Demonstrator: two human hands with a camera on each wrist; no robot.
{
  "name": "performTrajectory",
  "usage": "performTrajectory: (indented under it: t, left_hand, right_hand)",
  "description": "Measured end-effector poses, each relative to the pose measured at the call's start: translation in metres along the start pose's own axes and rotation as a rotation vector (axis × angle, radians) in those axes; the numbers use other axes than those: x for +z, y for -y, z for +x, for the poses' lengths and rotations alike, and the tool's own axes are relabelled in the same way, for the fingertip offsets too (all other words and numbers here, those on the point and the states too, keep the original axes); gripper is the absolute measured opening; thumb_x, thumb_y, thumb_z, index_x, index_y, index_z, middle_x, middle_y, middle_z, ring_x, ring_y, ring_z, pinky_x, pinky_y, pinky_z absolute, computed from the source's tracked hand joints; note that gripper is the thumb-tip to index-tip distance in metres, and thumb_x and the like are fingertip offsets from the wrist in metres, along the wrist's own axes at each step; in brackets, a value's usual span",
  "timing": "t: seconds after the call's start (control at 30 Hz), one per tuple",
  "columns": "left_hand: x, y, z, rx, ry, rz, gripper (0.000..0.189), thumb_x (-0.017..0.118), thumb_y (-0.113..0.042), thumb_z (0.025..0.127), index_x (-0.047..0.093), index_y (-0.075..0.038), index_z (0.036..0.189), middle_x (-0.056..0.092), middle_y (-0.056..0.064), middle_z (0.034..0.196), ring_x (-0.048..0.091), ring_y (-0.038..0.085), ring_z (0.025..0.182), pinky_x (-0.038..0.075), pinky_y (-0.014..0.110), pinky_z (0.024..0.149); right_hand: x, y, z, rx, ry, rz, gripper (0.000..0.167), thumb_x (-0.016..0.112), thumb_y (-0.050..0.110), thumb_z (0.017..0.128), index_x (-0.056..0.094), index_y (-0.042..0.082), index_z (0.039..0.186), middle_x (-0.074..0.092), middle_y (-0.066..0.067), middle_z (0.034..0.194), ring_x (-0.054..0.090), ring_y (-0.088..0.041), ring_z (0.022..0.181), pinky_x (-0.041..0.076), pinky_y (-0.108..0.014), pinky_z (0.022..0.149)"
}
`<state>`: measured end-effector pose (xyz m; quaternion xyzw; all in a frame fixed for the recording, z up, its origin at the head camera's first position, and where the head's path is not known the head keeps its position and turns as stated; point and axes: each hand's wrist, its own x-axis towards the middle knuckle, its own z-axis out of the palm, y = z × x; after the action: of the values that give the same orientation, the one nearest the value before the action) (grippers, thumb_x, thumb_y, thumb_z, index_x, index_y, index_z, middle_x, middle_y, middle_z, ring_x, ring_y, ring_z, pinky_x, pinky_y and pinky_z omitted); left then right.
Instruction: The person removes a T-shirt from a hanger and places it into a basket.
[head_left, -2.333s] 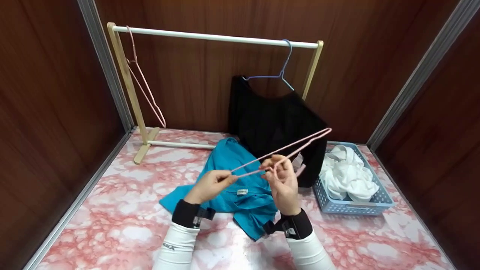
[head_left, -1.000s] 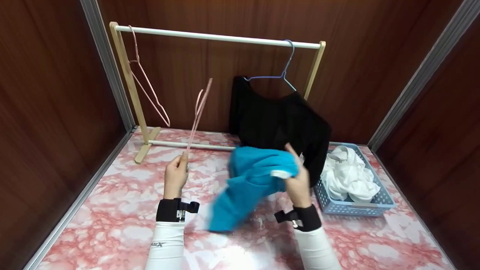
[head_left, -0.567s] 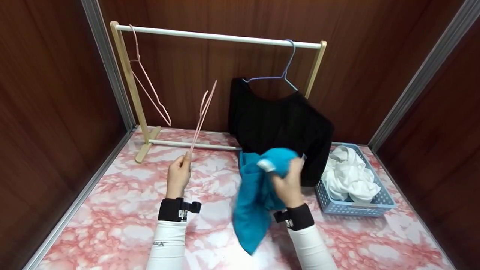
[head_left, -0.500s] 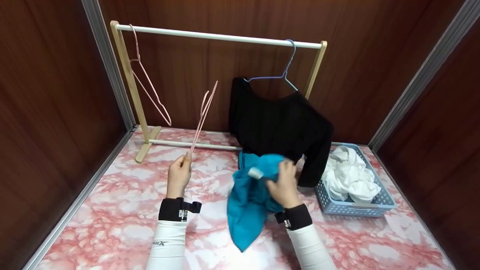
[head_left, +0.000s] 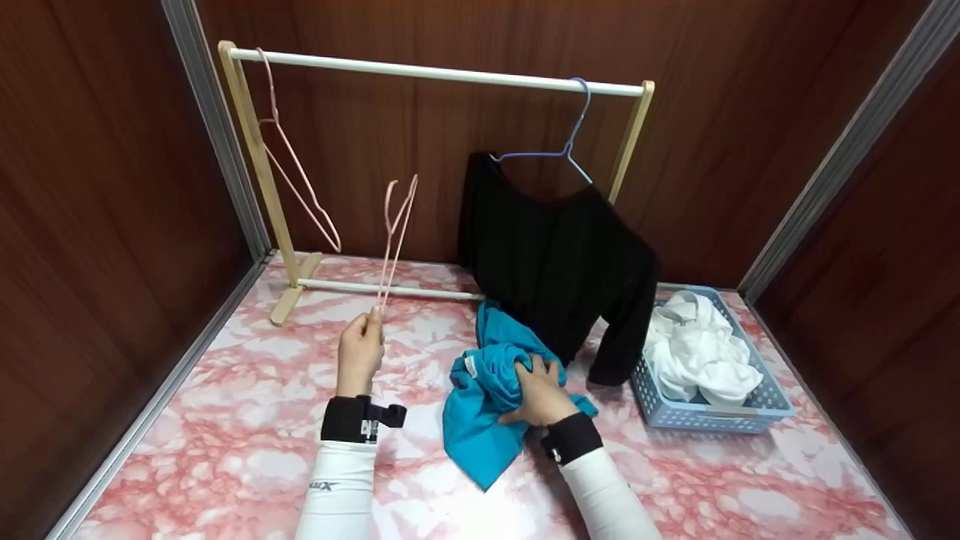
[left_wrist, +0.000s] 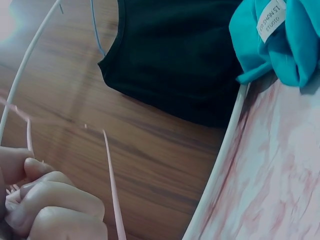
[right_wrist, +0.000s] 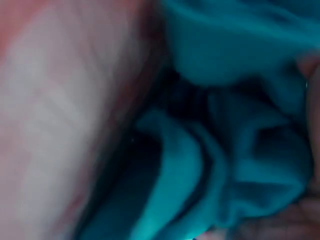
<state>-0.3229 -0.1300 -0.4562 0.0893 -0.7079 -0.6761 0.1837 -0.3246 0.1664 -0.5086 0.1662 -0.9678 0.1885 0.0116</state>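
Observation:
My left hand (head_left: 360,349) pinches one end of a pink wire hanger (head_left: 391,229), which points up and away over the table. In the left wrist view the curled fingers (left_wrist: 65,197) are around the hanger's wire. My right hand (head_left: 541,394) grips a bunched teal garment (head_left: 484,442), thumb on the near side and fingers curled over the folds. A white label (head_left: 471,366) shows on the garment, whose pointed corner lies toward me. The right wrist view is filled with blurred teal folds (right_wrist: 260,170).
Behind, a rack with a white rail (head_left: 420,71) bears another pink hanger (head_left: 289,161) at left. A black top (head_left: 555,255) hangs lopsided from a blue hanger (head_left: 574,135), its sleeve near the teal garment. A blue basket (head_left: 712,420) holds white cloth (head_left: 701,352) at right.
The left hand has let go of mid-hanger contact with the right and shifted left with the hanger. The right hand has lifted, turned and lowered the teal garment, now bunched in its grip.

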Motion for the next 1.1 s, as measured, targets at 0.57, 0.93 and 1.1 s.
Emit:
performTrajectory:
  t: [0.57,0.93,1.1]
  left_hand:
    - [0.009,-0.017,-0.008,-0.036,0.107,-0.210,0.029,0.033,-0.019,0.114,0.046,-0.002,0.094,0.035,-0.005,0.065,0.031,0.004,0.048,0.026,0.016,0.043]
    - [0.011,-0.036,-0.001,-0.023,0.138,-0.333,0.027,0.028,-0.018,0.114,0.045,-0.002,0.102,0.034,-0.004,0.070,0.029,0.003,0.049,0.024,0.015,0.043]
    - [0.009,-0.049,0.006,-0.012,0.143,-0.347,0.027,0.028,-0.019,0.114,0.044,-0.002,0.100,0.034,-0.003,0.069,0.030,0.003,0.047,0.025,0.015,0.042]
  right_hand:
    - [-0.074,-0.015,-0.011,-0.157,-0.717,0.482,0.050,0.079,-0.005,0.064,0.065,-0.009,0.111,0.073,-0.024,0.102,0.067,-0.026,0.092,0.057,-0.045,0.088]
    - [-0.137,-0.012,-0.049,0.023,-0.992,0.773,0.046,0.072,-0.012,0.070,0.058,-0.011,0.114,0.057,0.014,0.091,0.051,-0.001,0.083,0.045,-0.015,0.082]
    - [-0.162,-0.026,-0.061,0.026,-1.071,0.739,0.038,0.071,-0.014,0.069,0.063,-0.006,0.105,0.059,0.020,0.086,0.055,0.001,0.082,0.046,-0.014,0.080]
